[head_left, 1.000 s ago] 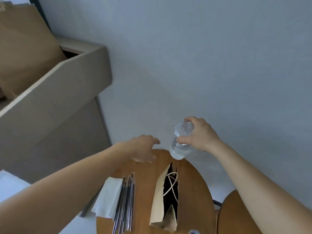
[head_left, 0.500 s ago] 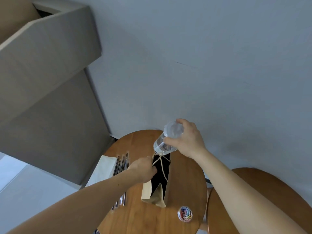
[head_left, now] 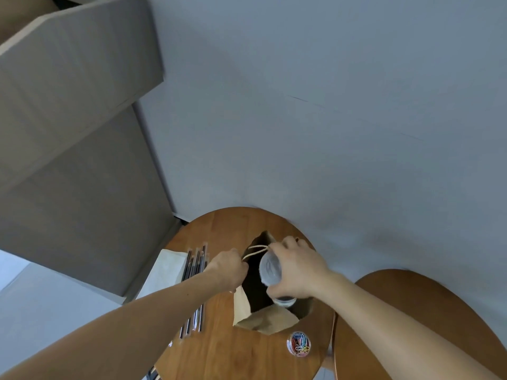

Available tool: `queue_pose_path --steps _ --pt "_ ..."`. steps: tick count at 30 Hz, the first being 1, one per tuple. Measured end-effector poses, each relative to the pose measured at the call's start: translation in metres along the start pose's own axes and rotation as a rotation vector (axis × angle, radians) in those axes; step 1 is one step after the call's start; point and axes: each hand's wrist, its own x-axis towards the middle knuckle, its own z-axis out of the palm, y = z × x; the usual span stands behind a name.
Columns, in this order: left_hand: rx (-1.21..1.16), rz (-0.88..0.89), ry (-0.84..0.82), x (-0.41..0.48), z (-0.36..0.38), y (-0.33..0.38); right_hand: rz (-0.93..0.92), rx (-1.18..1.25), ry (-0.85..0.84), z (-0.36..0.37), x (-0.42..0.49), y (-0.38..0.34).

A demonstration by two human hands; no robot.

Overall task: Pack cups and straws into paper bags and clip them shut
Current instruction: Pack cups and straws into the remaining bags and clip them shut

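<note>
Two hands working at paper bag [head_left: 267,320] standing open on round wooden table [head_left: 233,355]. We are pinching bag's left rim by string handle [head_left: 256,249] with left hand [head_left: 229,270], fingers curled tight. Our right hand [head_left: 300,271] is gripping clear plastic cup [head_left: 270,268] from side, fingers wrapped round it; cup is tilting, base down at bag's dark mouth. Straws [head_left: 196,260] are lying just left of bag, beside white paper sheet [head_left: 164,270]; tub of coloured clips [head_left: 299,344] is sitting near bag's front corner

Indoor room, wooden table [head_left: 236,223], cardboard box [head_left: 82,64]
</note>
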Motion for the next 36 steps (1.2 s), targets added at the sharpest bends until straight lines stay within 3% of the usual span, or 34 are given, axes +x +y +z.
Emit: queue_pose_path --steps 12,23,26,29,33,36 --pt "0.001 0.033 -0.006 0.012 -0.006 -0.017 0.063 -0.073 -0.244 0.115 0.067 -0.013" --pt "0.016 0.067 0.004 0.017 -0.006 -0.022 -0.017 -0.211 -0.23 0.151 0.085 -0.007" --pt "0.016 0.067 0.0 0.014 -0.007 -0.02 0.008 -0.181 -0.291 0.132 0.081 -0.015" --pt "0.003 0.085 -0.021 0.009 -0.013 -0.014 0.065 0.004 -0.29 0.09 0.067 -0.024" --pt "0.049 0.104 -0.087 0.001 -0.027 -0.009 0.079 0.216 -0.156 0.014 0.03 -0.028" --pt "0.118 0.159 -0.218 -0.006 -0.052 -0.011 0.08 0.266 0.059 -0.048 0.006 -0.029"
